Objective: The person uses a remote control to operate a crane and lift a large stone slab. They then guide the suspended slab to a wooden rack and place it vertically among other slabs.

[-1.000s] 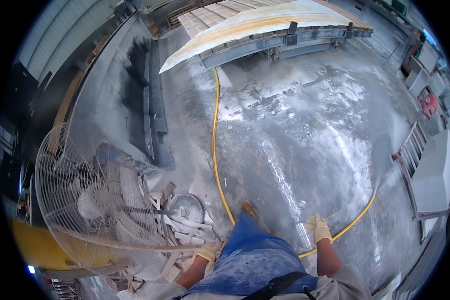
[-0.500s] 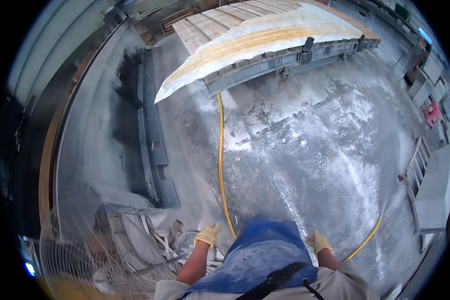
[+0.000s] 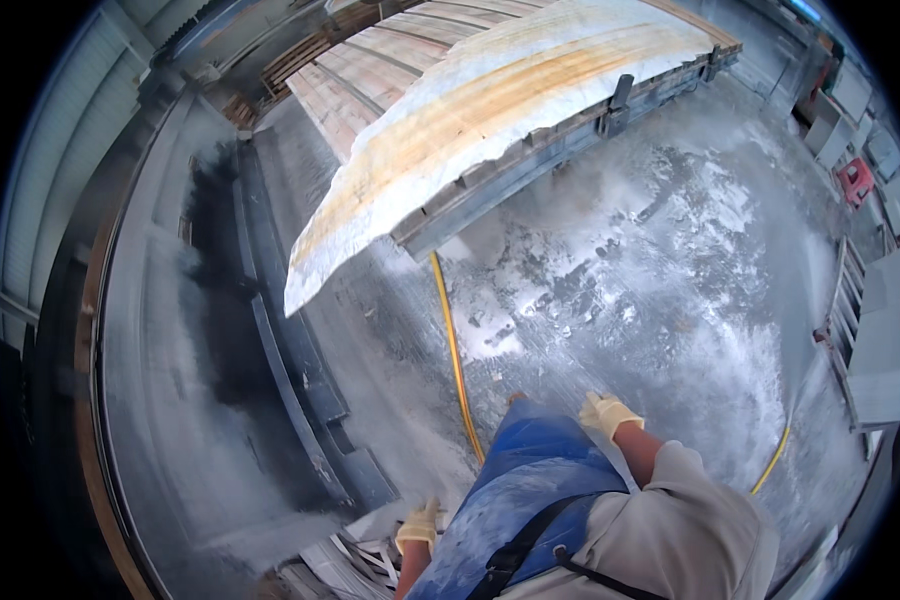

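Observation:
My left hand (image 3: pixel 417 525), in a cream work glove, hangs low beside the blue apron (image 3: pixel 530 450). It holds nothing, and its fingers look loosely apart, though slightly blurred. Over on the apron's other side, my right hand (image 3: pixel 610 413) wears a matching glove and is farther forward. Its fingers are loosely bent and apart, with no object in them. Neither hand touches anything I can make out. Ahead lies a large stone slab (image 3: pixel 470 100), white with ochre bands and a ragged edge, on a slatted wooden bed over a metal frame (image 3: pixel 490 205).
A yellow hose (image 3: pixel 452 350) runs along the dusty wet floor (image 3: pixel 630 290) towards the slab's frame. Metal rails (image 3: pixel 270 340) lie at the left. A pile of scrap strips (image 3: pixel 340 570) sits near my left hand. A red stool (image 3: pixel 855 182) and a leaning rack (image 3: pixel 845 310) stand right.
The view has turned and the slab appears nearer. My right hand has swung forward, while my left hand sits lower in the picture. Both hands still hold nothing.

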`<state>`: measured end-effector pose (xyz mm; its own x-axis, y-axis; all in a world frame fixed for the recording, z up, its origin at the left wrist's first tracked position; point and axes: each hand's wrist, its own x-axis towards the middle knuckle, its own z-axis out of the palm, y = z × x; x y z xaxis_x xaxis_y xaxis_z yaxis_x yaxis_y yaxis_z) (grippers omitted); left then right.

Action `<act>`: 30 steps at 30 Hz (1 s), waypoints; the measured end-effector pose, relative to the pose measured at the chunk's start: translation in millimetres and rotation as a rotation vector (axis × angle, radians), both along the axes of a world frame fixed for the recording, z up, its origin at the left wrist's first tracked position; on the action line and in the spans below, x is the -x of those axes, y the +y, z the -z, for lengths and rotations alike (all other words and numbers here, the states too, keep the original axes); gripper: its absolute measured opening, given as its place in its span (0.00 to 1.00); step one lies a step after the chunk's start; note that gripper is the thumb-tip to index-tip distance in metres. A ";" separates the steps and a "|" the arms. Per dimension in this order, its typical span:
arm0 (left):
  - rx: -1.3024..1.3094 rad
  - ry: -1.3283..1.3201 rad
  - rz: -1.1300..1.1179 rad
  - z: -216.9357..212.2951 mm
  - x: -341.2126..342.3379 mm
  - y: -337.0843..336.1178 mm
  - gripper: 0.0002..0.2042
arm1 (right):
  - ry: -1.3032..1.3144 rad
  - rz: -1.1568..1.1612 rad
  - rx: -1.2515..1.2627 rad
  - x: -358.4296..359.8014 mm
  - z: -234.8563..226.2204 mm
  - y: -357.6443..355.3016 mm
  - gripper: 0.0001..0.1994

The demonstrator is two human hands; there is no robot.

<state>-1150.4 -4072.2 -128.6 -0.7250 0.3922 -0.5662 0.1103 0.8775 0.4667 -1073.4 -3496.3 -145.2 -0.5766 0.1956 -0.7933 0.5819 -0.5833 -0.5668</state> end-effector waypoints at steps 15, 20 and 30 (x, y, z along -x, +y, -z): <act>-0.304 -0.131 -0.727 -71.9 302.2 -67.6 0.15 | 0.102 -0.065 -0.034 365.4 -76.3 -83.7 0.27; -0.550 -0.022 -0.796 -112.1 517.7 -45.3 0.20 | 0.032 0.327 -0.049 387.1 -24.5 -118.1 0.26; -0.426 0.334 -0.319 -151.2 789.4 6.9 0.29 | 0.110 0.513 0.010 516.7 -75.4 -195.9 0.30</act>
<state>-1939.8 -4065.3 22.7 -0.9545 0.2684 -0.1300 0.0740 0.6355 0.7685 -1590.1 -3692.3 -69.7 -0.4883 0.4678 -0.7367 0.1574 -0.7832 -0.6016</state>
